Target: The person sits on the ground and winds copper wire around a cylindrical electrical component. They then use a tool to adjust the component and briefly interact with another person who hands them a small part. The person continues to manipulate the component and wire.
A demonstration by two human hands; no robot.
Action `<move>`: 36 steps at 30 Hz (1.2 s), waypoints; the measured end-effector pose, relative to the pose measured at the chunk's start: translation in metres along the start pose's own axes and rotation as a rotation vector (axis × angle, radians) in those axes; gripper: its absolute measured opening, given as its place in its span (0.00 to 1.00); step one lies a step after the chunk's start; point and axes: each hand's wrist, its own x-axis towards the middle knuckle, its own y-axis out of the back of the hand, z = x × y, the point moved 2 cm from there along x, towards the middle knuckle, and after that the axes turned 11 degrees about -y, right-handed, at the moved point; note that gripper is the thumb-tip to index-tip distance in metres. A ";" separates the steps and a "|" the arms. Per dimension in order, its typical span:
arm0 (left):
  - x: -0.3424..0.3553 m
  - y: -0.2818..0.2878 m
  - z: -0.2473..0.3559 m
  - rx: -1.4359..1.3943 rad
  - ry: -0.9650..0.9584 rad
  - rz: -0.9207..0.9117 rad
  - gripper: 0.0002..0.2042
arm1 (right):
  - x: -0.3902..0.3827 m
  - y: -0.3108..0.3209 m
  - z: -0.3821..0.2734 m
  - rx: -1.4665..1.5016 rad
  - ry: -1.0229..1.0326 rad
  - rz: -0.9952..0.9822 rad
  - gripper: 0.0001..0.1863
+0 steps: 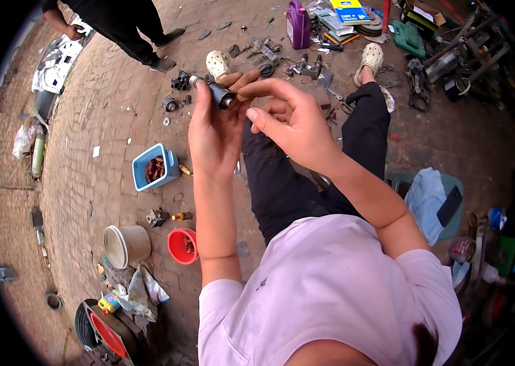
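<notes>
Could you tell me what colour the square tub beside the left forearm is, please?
The tub is light blue, clearest in the head view.

Purple jug (298, 23) top centre; blue-yellow box (349, 10) beside; dark phone (449, 206) right.

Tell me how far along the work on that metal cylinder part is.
Done: loose parts already lie on the brick ground, others in the blue tub. In hand: the left hand holds the dark metal cylinder while the right hand brings its fingertips to the open end. Left: cannot tell how many steps remain.
</notes>
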 end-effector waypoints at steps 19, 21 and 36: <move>0.016 0.070 -0.093 0.024 0.180 0.235 0.25 | 0.014 0.066 0.074 -0.362 -0.221 0.074 0.07; 0.017 0.072 -0.093 0.053 0.188 0.291 0.25 | 0.010 0.076 0.084 -0.126 -0.330 -0.071 0.08; 0.017 0.180 -0.002 -0.039 -0.092 0.598 0.23 | -0.099 0.334 0.039 0.315 -0.159 0.858 0.07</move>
